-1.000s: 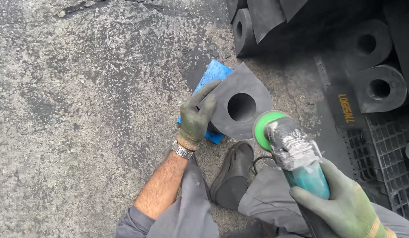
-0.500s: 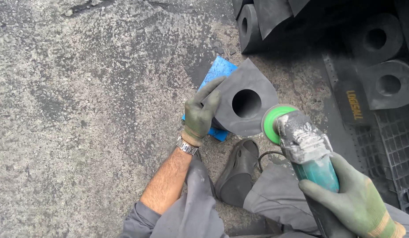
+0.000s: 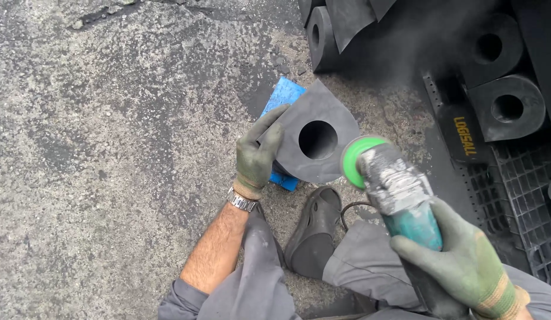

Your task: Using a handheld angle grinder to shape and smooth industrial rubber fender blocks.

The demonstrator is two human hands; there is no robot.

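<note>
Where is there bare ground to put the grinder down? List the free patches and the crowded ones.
Free: the wide asphalt left of the left hand and blue board.

Crowded: right of the holed rubber block, stacked black rubber blocks and a black grid pallet fill the ground. Near the right hand holding the grinder, shoe and legs take the room.

— Flat, even daylight on the concrete (image 3: 109, 148), no glare, shadows soft and faint.
— Top right goes dim, hazy with dust over the black blocks (image 3: 501, 77).
— Focus crisp in the centre, slight stretching at the edges.
</note>
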